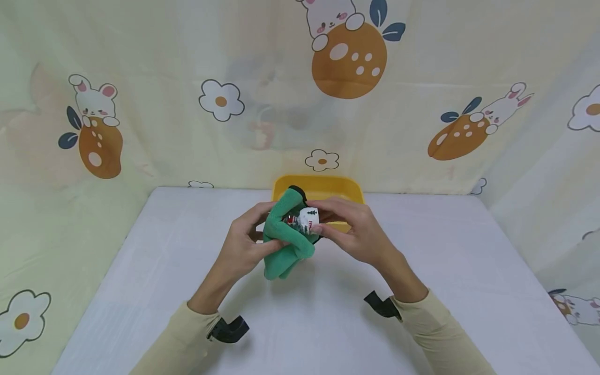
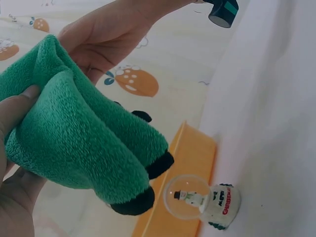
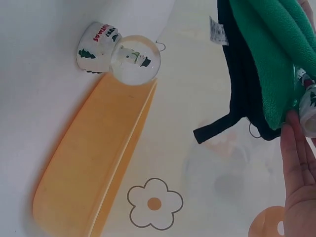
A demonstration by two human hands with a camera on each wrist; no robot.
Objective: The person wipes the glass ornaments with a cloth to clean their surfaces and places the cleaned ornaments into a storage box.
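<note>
My left hand (image 1: 240, 242) grips a green plush cloth (image 1: 283, 255) with black edging, thumb on the near side. Tucked into its folds is a small snow globe (image 1: 309, 220) with a white printed base and a red figure in the glass. The fingers and thumb of my right hand (image 1: 356, 229) pinch that globe by its base. In the right wrist view, the cloth shows a white label (image 3: 217, 31) and a black loop (image 3: 213, 129). Both hands are raised above the table, close together.
A yellow tray (image 1: 323, 185) stands at the table's back edge, behind my hands. Beside it, a second snow globe (image 2: 223, 205) with a snowman stands upright, visible only in the wrist views. A patterned curtain (image 1: 164, 130) hangs around the white table (image 1: 309, 333).
</note>
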